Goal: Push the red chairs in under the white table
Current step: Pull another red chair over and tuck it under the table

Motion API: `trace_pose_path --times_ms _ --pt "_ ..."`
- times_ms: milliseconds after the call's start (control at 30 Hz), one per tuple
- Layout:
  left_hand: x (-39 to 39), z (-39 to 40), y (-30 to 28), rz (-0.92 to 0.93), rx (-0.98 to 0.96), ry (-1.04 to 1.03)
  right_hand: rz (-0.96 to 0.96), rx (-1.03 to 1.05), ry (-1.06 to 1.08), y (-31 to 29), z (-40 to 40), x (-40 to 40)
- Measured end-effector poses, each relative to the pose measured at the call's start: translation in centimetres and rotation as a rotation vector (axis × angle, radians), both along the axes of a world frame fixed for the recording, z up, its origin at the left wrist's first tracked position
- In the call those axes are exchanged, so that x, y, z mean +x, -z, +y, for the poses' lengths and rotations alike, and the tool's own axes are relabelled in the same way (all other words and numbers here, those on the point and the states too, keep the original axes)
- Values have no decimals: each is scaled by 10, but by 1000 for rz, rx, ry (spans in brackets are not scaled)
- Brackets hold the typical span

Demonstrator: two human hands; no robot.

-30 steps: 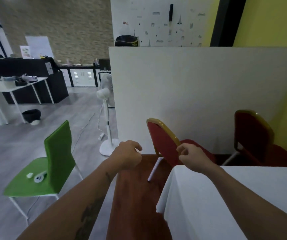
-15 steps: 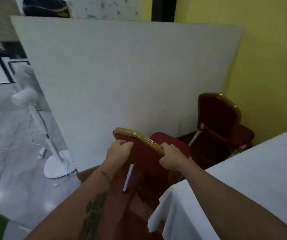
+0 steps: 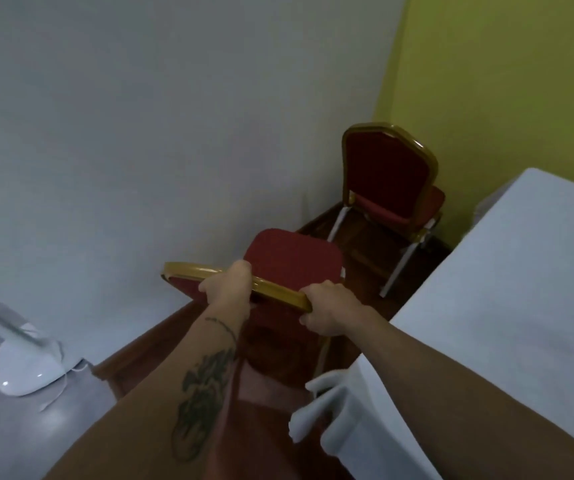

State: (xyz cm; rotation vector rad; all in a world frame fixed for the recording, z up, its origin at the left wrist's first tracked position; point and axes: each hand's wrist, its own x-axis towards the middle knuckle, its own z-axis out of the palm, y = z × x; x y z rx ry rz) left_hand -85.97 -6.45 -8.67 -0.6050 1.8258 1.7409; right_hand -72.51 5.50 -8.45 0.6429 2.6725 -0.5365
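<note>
- A near chair (image 3: 292, 261) with a red padded seat and gold frame stands on a brown floor, between a white partition (image 3: 174, 133) and a white table (image 3: 486, 323). It sits just beside the table's corner, with no part of it under the table yet.
- The left hand (image 3: 226, 289) wraps the gold top rail (image 3: 271, 289) near its middle, fingers curled over the far side.
- The right hand (image 3: 327, 310) clasps the rail's right end, fingers curled under it and thumb alongside.
- A far chair (image 3: 386, 178) stands in the corner by a yellow wall (image 3: 503, 81), also clear of the table.
- The frame looks like rigid metal, so the chair should move as one stiff piece. It is probably of moderate weight and should slide on the smooth floor.
- The top rail is the sensible grip: firm, wide enough for two hands, and good for steering.
- The tablecloth (image 3: 327, 420) hangs soft at the corner and could snag on the chair.
- A white fan base (image 3: 25, 372) sits at left, well apart.
</note>
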Motion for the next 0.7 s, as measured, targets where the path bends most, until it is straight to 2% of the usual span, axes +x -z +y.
trace_pose_path --times_ms 100,200,467,700 --pt "-18 9 -2 7 -13 15 -24 48 3 -4 1 -20" --pt "-52 12 2 22 11 114 -34 75 28 -7 -5 -44" --pt "-150 15 -2 67 45 585 -48 81 209 -7 -42 -108" --pt "-181 56 -8 68 -1 883 -51 50 382 -9 -45 -122"
